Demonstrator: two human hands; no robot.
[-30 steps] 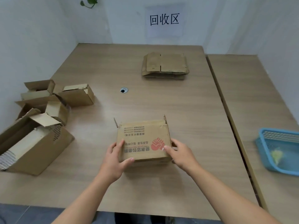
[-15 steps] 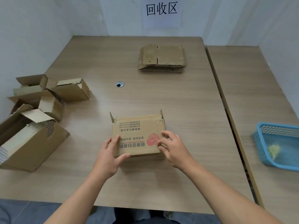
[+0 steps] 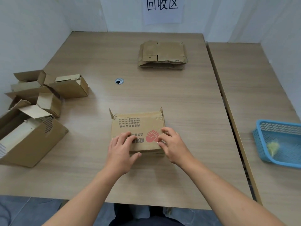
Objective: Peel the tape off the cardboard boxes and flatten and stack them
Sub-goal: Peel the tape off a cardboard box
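Observation:
A small printed cardboard box [image 3: 138,123] with a red fist logo lies on the wooden table [image 3: 179,98], two short flaps standing up at its far corners. My left hand [image 3: 121,149] holds its near left part, fingers laid over the top and thumb along the front edge. My right hand [image 3: 172,144] is at the near right edge, its curled fingertips pinching a small glinting bit of clear tape [image 3: 158,142]. A stack of flattened boxes [image 3: 162,53] lies at the far middle of the table.
Several opened boxes crowd the left edge, among them a large one [image 3: 32,141] and a smaller one [image 3: 70,87]. A blue basket [image 3: 276,122] holding scraps sits on the adjoining right table. A cable hole [image 3: 119,81] is in the tabletop. A paper sign [image 3: 162,4] hangs on the wall.
My left hand slid from the box's near left corner further onto its top. My right hand moved from the right side onto the near right edge, fingers curling inward.

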